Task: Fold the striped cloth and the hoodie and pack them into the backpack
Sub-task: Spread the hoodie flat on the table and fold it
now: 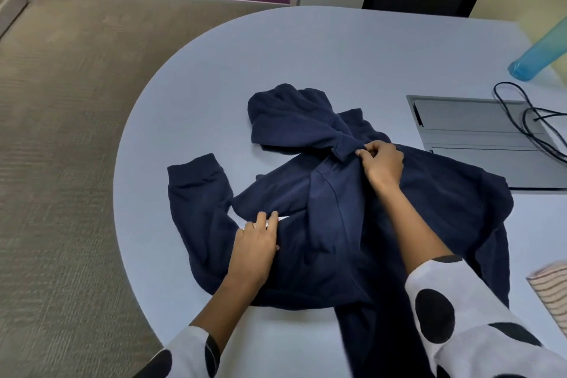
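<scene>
Hoodie (383, 224): long axis runs away from person — hood farthest.
Right hand (382, 164): pinches fabric below hood.
Left hand (256, 244): flat, fingers straight, pressing the near sleeve fold.

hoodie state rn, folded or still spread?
Mostly spread. The hoodie lies rumpled across the table, hood and one sleeve splayed; right hand pinches it, left hand presses it flat.

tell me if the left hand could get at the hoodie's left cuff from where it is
Probably yes. The left hand lies flat on the hoodie, and the cuff lies just beyond it on bare table with nothing between. The right hand pinches fabric near the hood, clear of that path.
</scene>
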